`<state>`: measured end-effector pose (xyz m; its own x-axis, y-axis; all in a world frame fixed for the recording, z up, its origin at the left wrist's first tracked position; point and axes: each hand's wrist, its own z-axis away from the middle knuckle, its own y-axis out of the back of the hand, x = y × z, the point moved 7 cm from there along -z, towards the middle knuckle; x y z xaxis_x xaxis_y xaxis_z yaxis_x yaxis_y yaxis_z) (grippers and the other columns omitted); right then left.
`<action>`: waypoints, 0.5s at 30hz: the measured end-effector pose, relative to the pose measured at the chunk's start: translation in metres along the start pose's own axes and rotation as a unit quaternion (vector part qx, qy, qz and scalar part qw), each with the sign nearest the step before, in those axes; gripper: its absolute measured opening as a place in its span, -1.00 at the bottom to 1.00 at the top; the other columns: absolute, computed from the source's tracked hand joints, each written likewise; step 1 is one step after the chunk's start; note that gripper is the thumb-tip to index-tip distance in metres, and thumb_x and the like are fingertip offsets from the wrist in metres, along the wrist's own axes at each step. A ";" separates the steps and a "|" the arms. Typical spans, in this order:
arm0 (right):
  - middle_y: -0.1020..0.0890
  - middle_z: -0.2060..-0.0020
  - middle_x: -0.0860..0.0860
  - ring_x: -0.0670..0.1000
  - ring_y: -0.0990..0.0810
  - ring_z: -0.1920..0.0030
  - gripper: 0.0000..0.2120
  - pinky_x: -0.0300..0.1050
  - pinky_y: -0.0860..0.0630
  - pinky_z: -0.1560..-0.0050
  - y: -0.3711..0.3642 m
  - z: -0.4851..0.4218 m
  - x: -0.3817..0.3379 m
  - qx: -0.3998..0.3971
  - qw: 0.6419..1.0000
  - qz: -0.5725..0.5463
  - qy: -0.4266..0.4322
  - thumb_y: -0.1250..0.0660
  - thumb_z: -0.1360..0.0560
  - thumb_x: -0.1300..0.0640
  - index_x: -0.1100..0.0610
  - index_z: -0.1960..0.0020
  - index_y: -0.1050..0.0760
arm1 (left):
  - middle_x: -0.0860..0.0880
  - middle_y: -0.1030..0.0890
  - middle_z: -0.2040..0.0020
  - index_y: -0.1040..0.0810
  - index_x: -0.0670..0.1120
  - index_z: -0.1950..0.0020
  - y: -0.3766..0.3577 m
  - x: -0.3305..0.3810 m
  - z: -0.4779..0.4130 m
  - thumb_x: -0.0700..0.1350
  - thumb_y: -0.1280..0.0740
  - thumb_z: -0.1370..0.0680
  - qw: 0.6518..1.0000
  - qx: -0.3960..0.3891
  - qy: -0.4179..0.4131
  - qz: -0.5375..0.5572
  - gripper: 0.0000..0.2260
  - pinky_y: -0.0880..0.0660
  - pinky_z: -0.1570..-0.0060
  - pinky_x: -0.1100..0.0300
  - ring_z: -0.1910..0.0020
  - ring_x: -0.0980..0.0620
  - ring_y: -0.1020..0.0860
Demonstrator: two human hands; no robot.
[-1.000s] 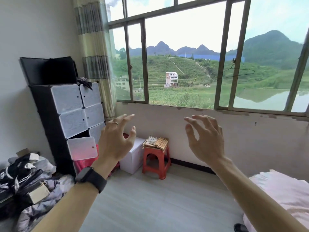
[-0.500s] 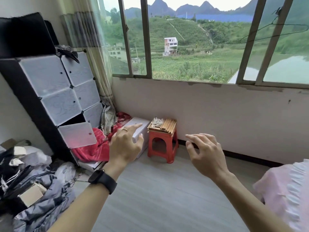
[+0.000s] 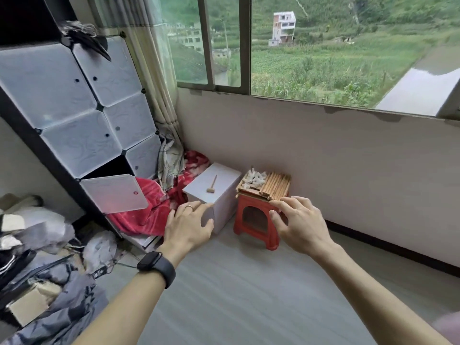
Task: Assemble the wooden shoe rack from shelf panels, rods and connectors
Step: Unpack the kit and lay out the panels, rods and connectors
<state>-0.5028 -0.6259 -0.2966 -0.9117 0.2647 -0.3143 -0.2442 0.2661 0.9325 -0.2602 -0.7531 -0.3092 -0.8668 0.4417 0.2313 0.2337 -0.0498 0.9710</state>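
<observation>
Rack parts are stacked on a red plastic stool (image 3: pixel 250 200) set against the wall under the window. Rods (image 3: pixel 276 186): pale round wooden sticks, laid side by side in a flat bundle on the right half of the stool top. Connectors (image 3: pixel 254 179): small white pieces, heaped just beside the rods on the left. Thin wooden panels (image 3: pixel 249 192) are seen under both, edges only. Left hand (image 3: pixel 188 229) and right hand (image 3: pixel 298 225) are held out toward the stool, fingers loosely spread, nothing gripped. Right fingertips overlap the stool's front edge; contact cannot be told. A small wooden mallet (image 3: pixel 212 185) is laid on a white box (image 3: pixel 225 179) just left of the stool.
</observation>
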 end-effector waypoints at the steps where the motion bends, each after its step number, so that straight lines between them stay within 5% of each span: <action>1: -0.50 -0.41 -0.16 0.00 -0.29 -0.48 -0.59 0.04 -0.30 -0.44 -0.008 -0.021 0.001 -0.010 1.000 0.001 0.003 -0.11 -0.64 -0.23 -0.19 -0.43 -0.46 | 0.05 -0.38 -0.52 -0.34 0.25 -0.50 -0.006 -0.008 -0.020 0.17 -0.22 -0.59 1.000 -0.009 0.010 0.004 -0.54 -0.19 -0.48 -0.07 -0.52 0.03 -0.24; 15: -0.37 -0.52 -0.13 0.03 -0.21 -0.54 -0.50 0.02 -0.23 -0.49 -0.165 -0.292 0.000 -0.142 0.990 0.019 -0.012 -0.04 -0.64 -0.26 -0.19 -0.54 -0.29 | 0.08 -0.30 -0.55 -0.25 0.21 -0.56 -0.112 -0.121 -0.295 0.15 -0.18 -0.60 0.986 -0.156 0.061 0.024 -0.49 -0.24 -0.43 -0.02 -0.52 -0.02 -0.24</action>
<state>-0.5589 -0.9401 -0.3985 -0.9142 0.2931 -0.2799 -0.2972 -0.0154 0.9547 -0.3114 -1.0647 -0.4280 -0.9088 0.3221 0.2650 0.1462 -0.3491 0.9256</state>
